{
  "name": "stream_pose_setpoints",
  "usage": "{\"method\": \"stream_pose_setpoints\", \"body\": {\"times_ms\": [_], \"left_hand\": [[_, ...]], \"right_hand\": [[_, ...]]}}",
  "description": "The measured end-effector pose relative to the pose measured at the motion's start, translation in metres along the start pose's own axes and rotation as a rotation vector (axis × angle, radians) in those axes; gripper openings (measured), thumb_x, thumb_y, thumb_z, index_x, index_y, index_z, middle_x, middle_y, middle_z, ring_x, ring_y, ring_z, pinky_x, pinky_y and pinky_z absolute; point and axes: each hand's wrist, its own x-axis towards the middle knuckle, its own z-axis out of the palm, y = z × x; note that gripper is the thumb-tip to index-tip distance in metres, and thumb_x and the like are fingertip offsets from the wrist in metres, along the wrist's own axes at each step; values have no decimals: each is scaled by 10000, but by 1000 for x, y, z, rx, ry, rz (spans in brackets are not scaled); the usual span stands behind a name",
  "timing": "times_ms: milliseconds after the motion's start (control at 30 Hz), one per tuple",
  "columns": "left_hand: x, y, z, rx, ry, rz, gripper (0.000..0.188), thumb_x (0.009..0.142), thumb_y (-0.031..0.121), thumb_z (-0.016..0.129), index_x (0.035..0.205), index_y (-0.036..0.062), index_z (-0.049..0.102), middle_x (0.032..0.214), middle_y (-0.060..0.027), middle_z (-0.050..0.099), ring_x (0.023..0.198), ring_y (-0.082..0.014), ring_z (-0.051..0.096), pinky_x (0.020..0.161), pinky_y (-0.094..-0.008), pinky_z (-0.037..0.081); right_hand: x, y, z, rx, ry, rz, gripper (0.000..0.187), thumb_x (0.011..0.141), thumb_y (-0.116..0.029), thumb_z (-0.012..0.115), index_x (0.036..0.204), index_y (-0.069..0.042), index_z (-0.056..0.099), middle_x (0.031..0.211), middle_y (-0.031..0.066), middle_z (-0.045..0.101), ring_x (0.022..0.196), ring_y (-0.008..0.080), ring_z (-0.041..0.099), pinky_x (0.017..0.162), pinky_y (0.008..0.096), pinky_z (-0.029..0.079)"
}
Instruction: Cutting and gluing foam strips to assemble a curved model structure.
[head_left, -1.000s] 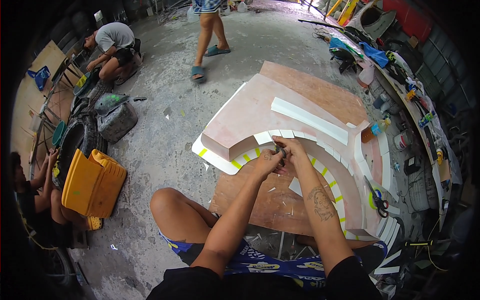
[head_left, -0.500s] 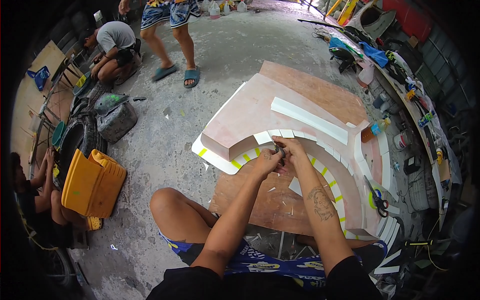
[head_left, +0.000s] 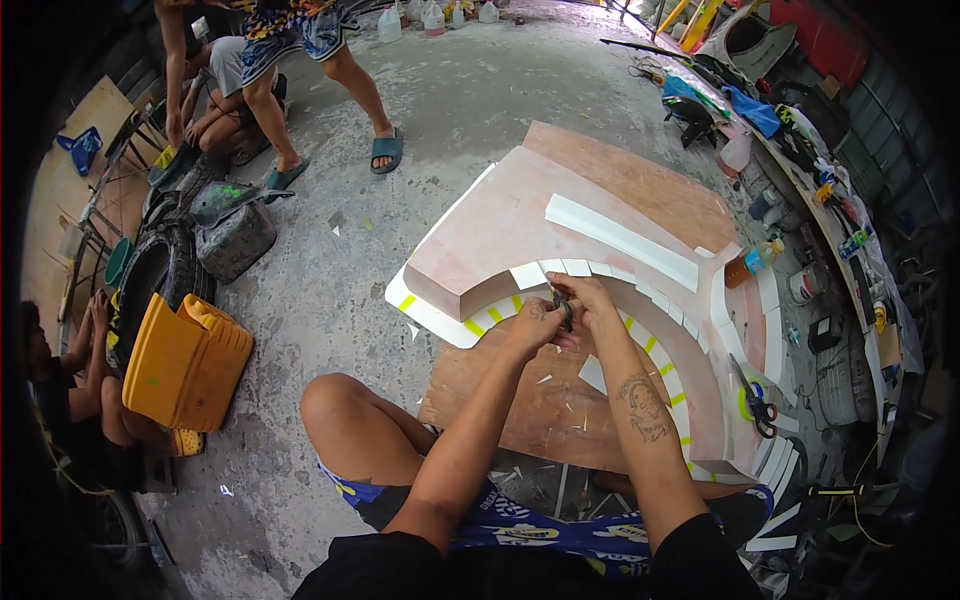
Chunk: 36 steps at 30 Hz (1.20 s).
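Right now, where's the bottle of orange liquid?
The bottle is right of centre in the head view, between the long white strip on the pinkish panel and the white container.

There are three co-workers (head_left: 295, 45), seemingly one held tool (head_left: 567, 315).

The grey concrete floor (head_left: 460, 90) (blotched and scuffed) brightens toward the far end; a dark ribbed wall (head_left: 893, 118) stands right.

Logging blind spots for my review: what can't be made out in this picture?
Head view: what the dark thing is; left hand and right hand mostly cover it.
Head view: standing person, head cut off by top edge.
Head view: crouching person, partly hidden by standing person.
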Motion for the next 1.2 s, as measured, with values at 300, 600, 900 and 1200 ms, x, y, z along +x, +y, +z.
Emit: {"method": "stream_pose_setpoints", "body": {"times_ms": [300, 600, 900, 1200], "left_hand": [[3, -6, 3, -56, 25, 19, 366, 892, 226, 654, 843, -130, 584, 736, -182, 650, 581, -237, 675, 514, -317, 592], [3, -9, 6, -92, 33, 51, 283, 904, 145, 617, 868, -133, 573, 751, -176, 653, 592, -234, 679, 509, -313, 589], [2, -13, 13, -117, 74, 104, 235, 908, 108, 588, 901, -127, 577, 747, -165, 653, 599, -225, 680, 495, -308, 584], [4, -22, 16, -141, 106, 170, 241, 918, 116, 591, 894, -124, 576, 738, -150, 650, 559, -220, 669, 471, -309, 574]], "right_hand": [[0, 0, 1, -1, -17, 9, 212, 733, -143, 816, 789, -35, 642, 701, 33, 594, 543, 112, 517, 434, 236, 423], [-1, -2, 1, 13, -2, 19, 256, 701, -81, 818, 858, 15, 640, 732, 63, 598, 561, 135, 547, 378, 248, 463], [10, 1, -7, -67, -20, 12, 312, 728, -167, 811, 916, 6, 632, 805, 78, 624, 633, 142, 580, 474, 248, 477], [6, -1, -2, -67, -23, 50, 320, 684, -159, 838, 882, -7, 638, 748, 49, 586, 644, 127, 550, 414, 241, 472]]}}
